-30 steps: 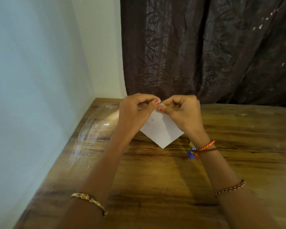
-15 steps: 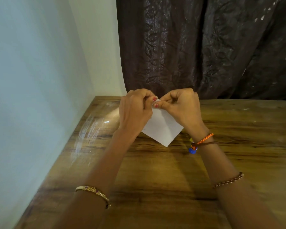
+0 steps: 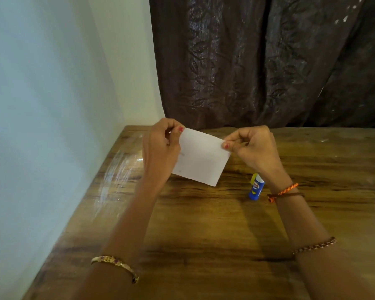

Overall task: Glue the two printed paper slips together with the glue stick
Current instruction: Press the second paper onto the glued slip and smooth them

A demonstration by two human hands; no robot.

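A white paper slip [image 3: 200, 158] is held up above the wooden table [image 3: 204, 234], its blank back toward me, with faint print showing through. My left hand [image 3: 160, 148] pinches its upper left corner and my right hand [image 3: 250, 148] pinches its upper right corner. I cannot tell whether this is one slip or two pressed together. A small blue glue stick [image 3: 256, 187] with a yellow and white label lies on the table just below my right wrist.
A pale wall [image 3: 41, 105] runs along the table's left edge. A dark patterned curtain [image 3: 268, 61] hangs behind the far edge. Bare wood stretches in front of me and to the right.
My hands were close together at the paper's top corner. They have moved apart to opposite corners, so the paper now spreads out flat. The glue stick is more exposed.
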